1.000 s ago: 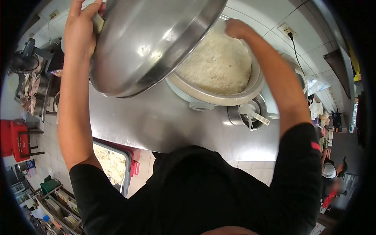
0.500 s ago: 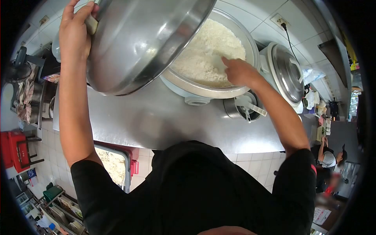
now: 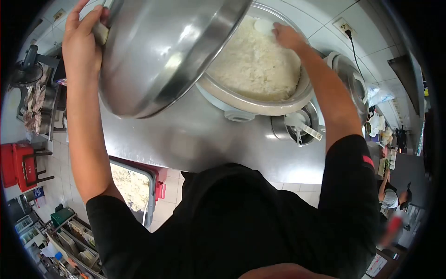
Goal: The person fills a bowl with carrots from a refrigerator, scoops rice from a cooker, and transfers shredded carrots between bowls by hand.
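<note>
Overhead, looking down past a black shirt (image 3: 241, 223) at a kitchen counter.

Surface: one stainless steel counter (image 3: 195, 139), bare and shiny in front of the cooker.
Room: white tiled wall behind; one wall socket (image 3: 344, 25) with a black cord plugged in; pale tiled floor at the left.
Far left: one red stool (image 3: 18, 165) on the floor; trays of food on a side stand, too small to tell apart.
Below the counter edge: one metal tray (image 3: 134, 186) of pale food on a red cart.
Left hand (image 3: 81, 44): fingers curled around the knob of one large steel lid (image 3: 162, 51), held tilted above the counter, its rim over the pot's left edge.
Centre: one big rice cooker (image 3: 255, 104), open, full of white rice (image 3: 255, 63).
Right hand (image 3: 287, 36): closed around one white rice paddle (image 3: 265, 25), at the far rim of the pot, paddle head on the rice.
Right of pot: one small steel cup (image 3: 297, 128) holding white scoops, count unclear.
Further right: one second cooker (image 3: 350, 83), lid on.
Far right: one other person (image 3: 390, 197), small, in the background.
</note>
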`<state>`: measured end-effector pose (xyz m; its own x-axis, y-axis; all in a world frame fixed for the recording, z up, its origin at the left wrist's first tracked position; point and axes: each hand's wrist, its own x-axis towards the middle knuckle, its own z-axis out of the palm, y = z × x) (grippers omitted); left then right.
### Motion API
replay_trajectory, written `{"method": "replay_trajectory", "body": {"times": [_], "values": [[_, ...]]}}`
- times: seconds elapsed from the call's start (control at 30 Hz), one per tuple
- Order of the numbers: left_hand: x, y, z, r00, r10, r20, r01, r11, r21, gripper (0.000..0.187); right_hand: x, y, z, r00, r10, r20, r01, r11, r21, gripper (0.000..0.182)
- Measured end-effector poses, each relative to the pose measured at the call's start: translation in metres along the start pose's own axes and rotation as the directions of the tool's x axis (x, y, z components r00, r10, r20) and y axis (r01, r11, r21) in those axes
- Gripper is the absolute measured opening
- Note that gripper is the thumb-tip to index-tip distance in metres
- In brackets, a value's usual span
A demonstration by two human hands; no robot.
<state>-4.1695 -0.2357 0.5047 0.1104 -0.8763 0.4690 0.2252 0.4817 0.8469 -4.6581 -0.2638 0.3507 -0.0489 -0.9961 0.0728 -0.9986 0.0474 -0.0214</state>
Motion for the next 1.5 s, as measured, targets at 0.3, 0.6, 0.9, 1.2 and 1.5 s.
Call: {"method": "replay_trajectory", "body": {"times": [0.3,0.6,0.9,1.2,1.5], "values": [[0.005,-0.01,-0.021,0.996,-0.088,0.012,0.088,0.996,0.006,0.038,-0.104,-0.067,-0.015,0.944,-0.287,0.163,0.259,0.95,0.173,0.025],[0.021,-0.03,-0.02,0.991,-0.095,0.096,0.096,0.995,-0.009,0.038,-0.164,-0.069,-0.071,0.888,-0.313,0.335,0.323,0.946,0.028,0.022],[0.009,-0.027,-0.013,0.992,-0.094,0.086,0.094,0.996,-0.002,0.038,-0.095,-0.002,-0.045,0.988,-0.038,0.148,0.052,0.994,-0.095,0.024],[-0.02,-0.017,0.029,0.998,0.042,0.051,-0.043,0.999,0.009,0.049,-0.17,-0.047,-0.062,0.953,-0.139,0.27,0.17,0.981,-0.097,0.023],[-0.014,-0.026,0.036,0.994,-0.032,0.106,0.028,0.999,0.041,0.048,-0.214,-0.094,-0.086,0.991,-0.102,0.086,0.111,0.989,-0.101,0.017]]}}
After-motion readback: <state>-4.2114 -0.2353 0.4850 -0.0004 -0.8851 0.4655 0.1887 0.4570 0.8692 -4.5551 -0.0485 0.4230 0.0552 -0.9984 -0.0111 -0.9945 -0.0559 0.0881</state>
